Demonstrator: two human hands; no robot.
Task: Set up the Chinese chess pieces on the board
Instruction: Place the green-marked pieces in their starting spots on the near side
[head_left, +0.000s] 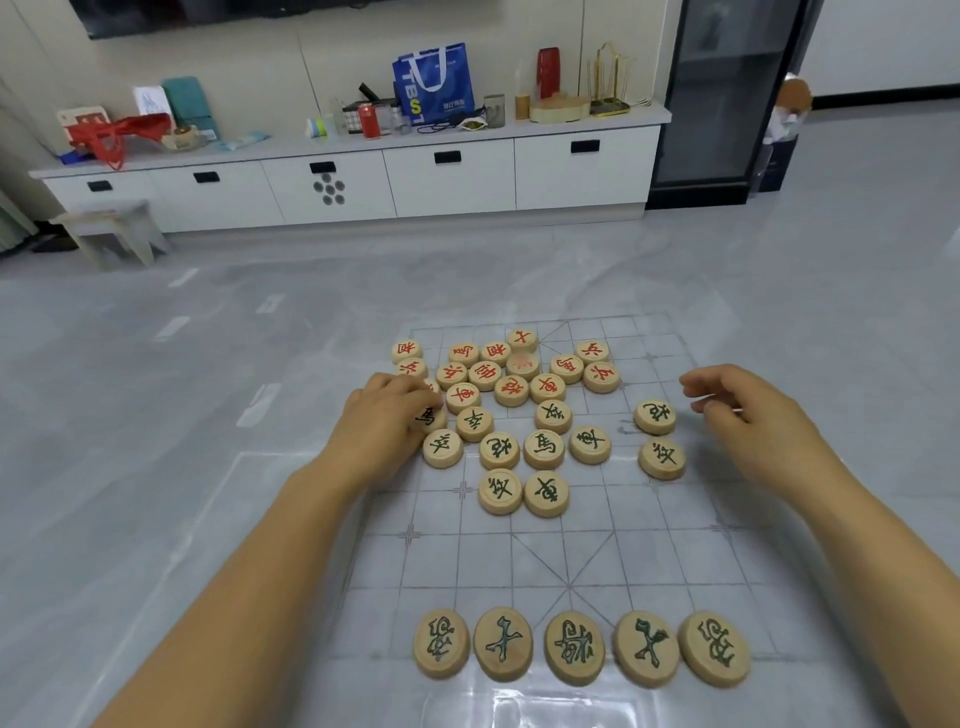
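While the left hand (387, 421) sits at the left edge of the clear plastic chessboard sheet (623, 561) spread on the grey tiled floor (156, 415), its grip is closed. Its fingers curl over a round pale wooden piece with a black character (428, 418), which lies half hidden beneath them just inside that edge; whether it is lifted off the sheet cannot be told. The right hand (748, 410) hovers near the sheet's right edge, its grip loose and holding nothing, fingers slightly bent. Five black-lettered wooden discs (574, 647) lie in a row along the near edge, side by side. Red-lettered wooden discs (511, 389) crowd together toward the far edge, left of centre. Loose black-lettered discs (544, 448) lie scattered in the middle, and two further black-lettered discs (655, 417) lie apart, just beside the right hand.
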